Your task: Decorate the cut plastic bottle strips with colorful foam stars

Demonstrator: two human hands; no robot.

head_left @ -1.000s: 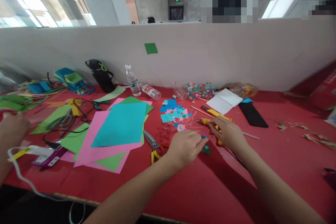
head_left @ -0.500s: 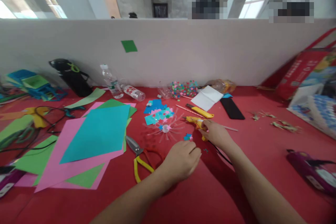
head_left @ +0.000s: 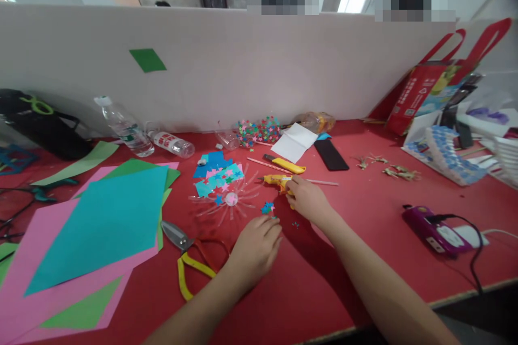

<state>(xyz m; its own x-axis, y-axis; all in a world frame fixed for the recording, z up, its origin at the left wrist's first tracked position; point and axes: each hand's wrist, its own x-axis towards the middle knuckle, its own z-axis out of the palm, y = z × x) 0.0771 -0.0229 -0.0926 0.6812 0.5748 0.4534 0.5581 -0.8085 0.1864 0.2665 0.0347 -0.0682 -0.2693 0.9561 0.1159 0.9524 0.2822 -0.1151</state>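
My right hand is closed around the yellow hot glue gun, which lies low over the red table with its nozzle to the left. My left hand is beside a small pile of paper stars, fingers bent and pressed together; whatever is under the fingertips is too small to name. Left of the pile, a clear plastic burst of cut strips lies flat with a pink star at its centre. Teal and blue paper scraps with stars touch its far side. Yellow-and-red-handled shears lie by my left forearm.
Stacked coloured paper covers the left side. Plastic bottles and a star-filled clear container stand or lie along the white partition. A utility knife, a black phone and a purple power strip are farther right.
The view has turned right and down, so things sit farther left. My left hand has moved closer to the star pile, fingers stretched more forward. My right hand remains on the glue gun.
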